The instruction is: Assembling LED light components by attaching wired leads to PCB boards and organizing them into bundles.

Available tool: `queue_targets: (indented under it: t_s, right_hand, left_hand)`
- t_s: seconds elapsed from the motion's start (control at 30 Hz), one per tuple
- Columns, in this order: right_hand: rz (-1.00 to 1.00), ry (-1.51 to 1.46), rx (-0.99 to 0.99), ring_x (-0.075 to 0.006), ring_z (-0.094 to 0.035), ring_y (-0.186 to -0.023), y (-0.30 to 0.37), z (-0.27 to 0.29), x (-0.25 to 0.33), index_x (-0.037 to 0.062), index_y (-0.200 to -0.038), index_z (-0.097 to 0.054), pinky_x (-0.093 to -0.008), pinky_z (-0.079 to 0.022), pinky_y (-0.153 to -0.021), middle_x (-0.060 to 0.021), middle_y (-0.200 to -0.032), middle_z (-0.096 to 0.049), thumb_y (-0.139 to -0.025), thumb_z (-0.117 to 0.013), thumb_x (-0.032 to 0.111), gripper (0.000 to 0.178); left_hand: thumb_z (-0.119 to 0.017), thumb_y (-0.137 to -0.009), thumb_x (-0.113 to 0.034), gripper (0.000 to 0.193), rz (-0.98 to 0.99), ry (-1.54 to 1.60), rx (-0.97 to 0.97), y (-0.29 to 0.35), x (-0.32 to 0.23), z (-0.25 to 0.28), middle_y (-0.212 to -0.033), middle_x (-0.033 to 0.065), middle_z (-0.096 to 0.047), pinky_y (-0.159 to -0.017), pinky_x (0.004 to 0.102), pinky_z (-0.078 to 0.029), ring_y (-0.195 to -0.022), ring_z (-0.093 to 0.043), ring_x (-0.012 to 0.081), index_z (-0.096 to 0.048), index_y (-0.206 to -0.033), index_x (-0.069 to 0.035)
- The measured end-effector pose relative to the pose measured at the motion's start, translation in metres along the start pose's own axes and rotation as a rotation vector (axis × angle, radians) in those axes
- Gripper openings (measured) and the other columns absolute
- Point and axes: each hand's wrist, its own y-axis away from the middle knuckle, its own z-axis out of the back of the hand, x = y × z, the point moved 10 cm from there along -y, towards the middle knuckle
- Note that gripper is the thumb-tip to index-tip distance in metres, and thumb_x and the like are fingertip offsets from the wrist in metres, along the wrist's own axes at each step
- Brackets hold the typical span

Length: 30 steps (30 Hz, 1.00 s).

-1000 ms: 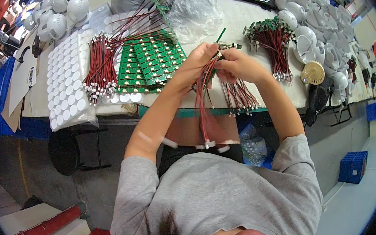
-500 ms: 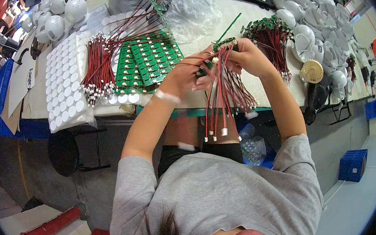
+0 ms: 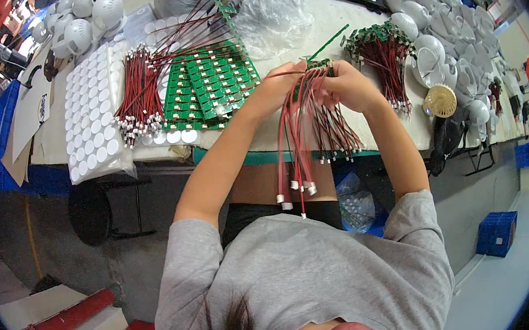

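Observation:
Just beyond the table's front edge, my hands are close together at a strip of small green circuit boards with red-and-black wires hanging from it. My right hand pinches the boards from the right. On the other side, my left hand is closed round the upper wires, its fingertips partly hidden behind them. A thin green strip sticks up beyond the hands. White plugs end the dangling wires, which are blurred and hang over the edge toward my lap.
Left of my hands lie green circuit board panels, a pile of red wires and a sheet of white discs. To the right are wired boards, a small fan and grey-white plastic housings. Clear plastic bags sit behind.
My left hand has moved up and right against the boards. More wires now hang in front of it, swinging. The right hand stays nearly in place, holding the boards.

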Motion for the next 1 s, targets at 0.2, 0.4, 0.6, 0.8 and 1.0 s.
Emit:
queue_targets:
  t_s: [0.2, 0.4, 0.6, 0.8, 1.0]
  right_hand:
    - [0.129, 0.251, -0.044, -0.0071, -0.048, -0.042, 0.001, 0.005, 0.012, 0.0042, -0.063, -0.054, -0.0192, -0.038, -0.037, -0.0018, -0.054, -0.053, -0.077, -0.052, 0.016, 0.018]
    - [0.256, 0.146, 0.028, -0.0057, -0.044, -0.04, 0.004, -0.005, 0.016, 0.0035, -0.066, -0.055, -0.0199, -0.035, -0.036, 0.0009, -0.051, -0.05, -0.076, -0.053, 0.012, 0.014]
    - [0.123, 0.216, -0.128, -0.0071, -0.045, -0.04, 0.004, -0.002, 0.012, 0.0024, -0.063, -0.052, -0.0204, -0.034, -0.036, -0.0006, -0.049, -0.048, -0.078, -0.05, 0.015, 0.02]
    - [0.161, 0.069, -0.104, -0.0089, -0.046, -0.039, 0.0, -0.002, 0.006, 0.0014, -0.06, -0.053, -0.0213, -0.037, -0.038, -0.0019, -0.048, -0.049, -0.075, -0.051, 0.011, 0.018]
    - [0.172, 0.281, -0.121, -0.0074, -0.05, -0.048, 0.001, -0.007, 0.018, 0.0, -0.071, -0.057, -0.0201, -0.039, -0.044, -0.0029, -0.059, -0.055, -0.07, -0.053, 0.003, 0.005]
  left_hand:
    - [-0.041, -0.081, -0.045, 0.043, 0.226, 0.205, 0.119, 0.012, 0.012, -0.014, -0.056, 0.0043, -0.051, -0.028, 0.0198, -0.031, -0.034, -0.041, 0.0092, -0.051, -0.083, -0.003]
    - [-0.029, -0.084, -0.046, 0.046, 0.148, 0.578, 0.548, 0.017, 0.008, -0.041, -0.037, 0.0035, -0.038, -0.027, 0.0248, -0.024, -0.023, -0.029, 0.0124, -0.05, -0.086, -0.005]
    - [-0.038, -0.083, -0.044, 0.046, -0.072, 0.145, -0.005, 0.006, -0.012, -0.002, -0.087, 0.0032, -0.051, -0.066, 0.0182, -0.039, -0.075, -0.048, 0.0062, -0.045, -0.099, -0.002]
    - [-0.039, -0.083, -0.044, 0.047, -0.13, -0.046, -0.042, 0.001, -0.009, 0.005, -0.083, 0.0035, -0.052, -0.066, 0.0196, -0.04, -0.074, -0.048, 0.0057, -0.043, -0.099, 0.0]
    - [-0.036, -0.082, -0.049, 0.053, -0.031, 0.11, 0.015, 0.006, -0.005, -0.002, -0.077, 0.0031, -0.054, -0.054, 0.02, -0.043, -0.064, -0.051, 0.0083, -0.047, -0.1, 0.0]
